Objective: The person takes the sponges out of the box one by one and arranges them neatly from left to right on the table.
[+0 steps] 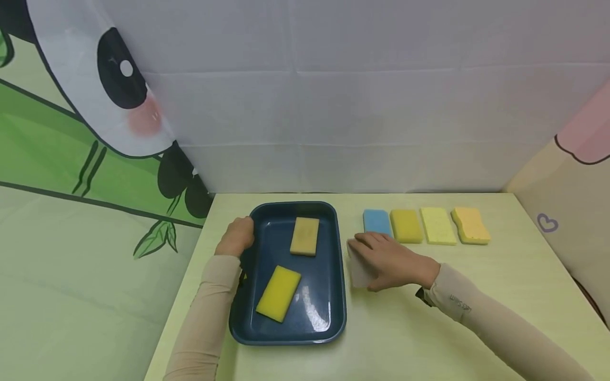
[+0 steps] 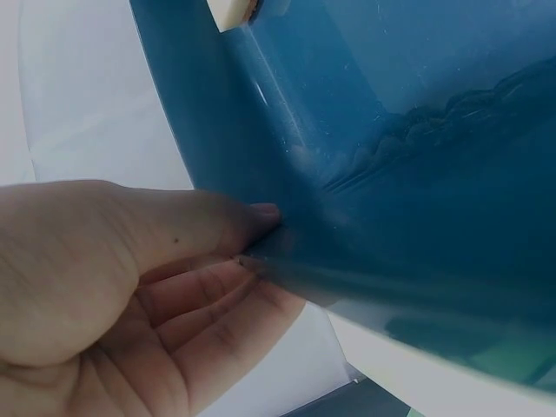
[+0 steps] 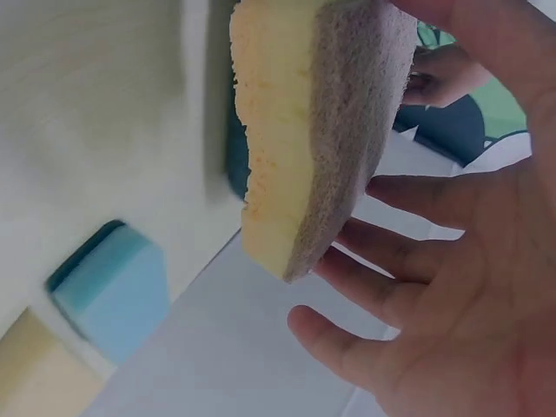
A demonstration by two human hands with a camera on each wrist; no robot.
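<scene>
A dark blue tray (image 1: 316,286) holds a tan sponge (image 1: 304,236) and a bright yellow sponge (image 1: 278,294). My left hand (image 1: 236,236) grips the tray's left rim; the left wrist view shows the thumb inside the wall and the curled fingers (image 2: 228,334) outside it. Just right of the tray, my right hand (image 1: 393,262) holds a sponge with a greyish scouring face (image 1: 360,270). In the right wrist view that sponge (image 3: 326,130) has a yellow foam side, and the fingertips (image 3: 334,261) lie along its grey side.
At the back right a row stands on the table (image 1: 410,338): a blue sponge (image 1: 376,221), a darker yellow sponge (image 1: 406,226), a pale yellow sponge (image 1: 438,226) and an orange-yellow wavy sponge (image 1: 471,226). A printed cloth (image 1: 333,121) hangs behind.
</scene>
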